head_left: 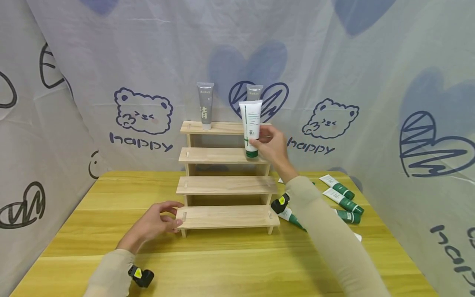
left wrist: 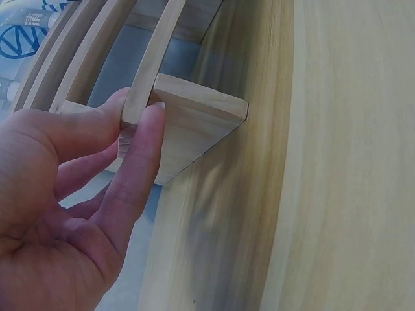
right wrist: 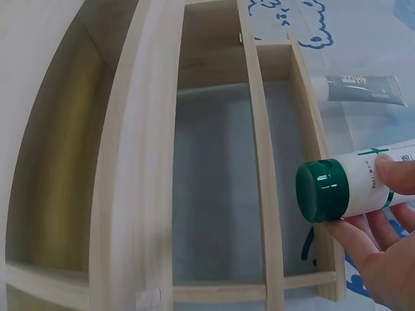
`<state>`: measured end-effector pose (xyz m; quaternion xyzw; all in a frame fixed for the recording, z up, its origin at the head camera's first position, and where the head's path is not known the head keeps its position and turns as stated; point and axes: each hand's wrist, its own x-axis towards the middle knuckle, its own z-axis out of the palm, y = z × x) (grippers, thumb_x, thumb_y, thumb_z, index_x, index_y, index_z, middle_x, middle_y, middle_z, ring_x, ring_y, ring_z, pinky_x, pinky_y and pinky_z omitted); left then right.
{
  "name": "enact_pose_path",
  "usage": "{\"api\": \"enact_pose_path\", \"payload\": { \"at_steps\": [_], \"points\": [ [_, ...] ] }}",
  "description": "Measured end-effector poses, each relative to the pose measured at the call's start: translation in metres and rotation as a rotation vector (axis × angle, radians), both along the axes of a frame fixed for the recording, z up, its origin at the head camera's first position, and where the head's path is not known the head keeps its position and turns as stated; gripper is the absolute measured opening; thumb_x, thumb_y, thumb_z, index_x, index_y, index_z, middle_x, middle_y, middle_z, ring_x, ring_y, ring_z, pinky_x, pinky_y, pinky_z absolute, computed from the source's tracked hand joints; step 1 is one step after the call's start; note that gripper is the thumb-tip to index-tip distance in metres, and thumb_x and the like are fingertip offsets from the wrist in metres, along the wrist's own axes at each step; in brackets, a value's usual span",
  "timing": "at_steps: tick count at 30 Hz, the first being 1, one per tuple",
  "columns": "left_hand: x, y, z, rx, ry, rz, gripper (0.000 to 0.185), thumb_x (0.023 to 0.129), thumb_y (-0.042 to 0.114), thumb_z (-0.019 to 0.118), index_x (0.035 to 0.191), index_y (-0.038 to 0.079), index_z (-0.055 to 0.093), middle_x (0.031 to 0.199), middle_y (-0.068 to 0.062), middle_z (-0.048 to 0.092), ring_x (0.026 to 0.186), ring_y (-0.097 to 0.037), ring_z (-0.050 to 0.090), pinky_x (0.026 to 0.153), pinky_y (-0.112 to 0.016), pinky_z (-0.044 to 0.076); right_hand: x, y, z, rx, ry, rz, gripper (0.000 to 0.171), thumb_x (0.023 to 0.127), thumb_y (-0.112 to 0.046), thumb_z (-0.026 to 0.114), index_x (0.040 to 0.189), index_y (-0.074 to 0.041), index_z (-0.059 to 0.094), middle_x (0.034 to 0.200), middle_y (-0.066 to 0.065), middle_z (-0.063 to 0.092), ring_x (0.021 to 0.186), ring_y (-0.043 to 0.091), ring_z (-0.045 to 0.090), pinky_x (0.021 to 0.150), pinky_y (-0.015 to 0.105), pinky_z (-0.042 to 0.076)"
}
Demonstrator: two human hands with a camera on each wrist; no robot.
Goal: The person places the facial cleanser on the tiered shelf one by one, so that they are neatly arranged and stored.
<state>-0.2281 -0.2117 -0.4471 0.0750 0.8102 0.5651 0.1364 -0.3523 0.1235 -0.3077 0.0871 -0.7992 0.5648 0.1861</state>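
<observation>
My right hand (head_left: 273, 145) holds a white squeeze tube (head_left: 251, 117) upright between thumb and fingers, its green cap (right wrist: 322, 190) facing down. In the head view the cap overlaps the right part of the second tier from the top; in the right wrist view a gap shows between cap and planks. With thumb and fingertips, my left hand (head_left: 154, 222) pinches the left end of the lowest tier of a wooden stepped shelf (head_left: 226, 217). Two grey tubes stand on the top tier: one grey tube (head_left: 205, 105) at left, another grey tube (head_left: 254, 92) at right, partly hidden behind the white one.
Several white-and-green tubes (head_left: 343, 201) lie on the wooden table (head_left: 237, 268) right of the shelf, some partly hidden by my right sleeve (head_left: 319, 222). A printed curtain (head_left: 148, 53) hangs behind the table and along both sides.
</observation>
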Motion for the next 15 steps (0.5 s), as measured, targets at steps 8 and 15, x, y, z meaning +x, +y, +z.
{"api": "enact_pose_path", "payload": {
  "at_steps": [8, 15],
  "points": [
    [-0.001, 0.000, -0.001, -0.010, 0.000, 0.006, 0.058, 0.084, 0.011, 0.071, 0.136, 0.004, 0.047, 0.116, -0.022, 0.049, 0.086, -0.020, 0.066, 0.075, -0.039, 0.061, -0.002, -0.012, -0.004, -0.021, 0.012, -0.006, 0.044, 0.075, -0.005, 0.078, 0.117, -0.006, 0.062, 0.108, 0.014, 0.068, 0.092, 0.026, 0.067, 0.084, 0.032, 0.057],
    [-0.001, 0.000, -0.003, -0.024, -0.010, 0.023, 0.057, 0.084, 0.012, 0.072, 0.135, 0.007, 0.048, 0.116, -0.020, 0.050, 0.085, -0.021, 0.066, 0.075, -0.039, 0.061, -0.004, -0.022, -0.007, -0.047, 0.026, -0.006, 0.042, 0.075, -0.005, 0.078, 0.114, -0.005, 0.063, 0.106, 0.014, 0.069, 0.091, 0.024, 0.066, 0.083, 0.031, 0.057]
  ]
}}
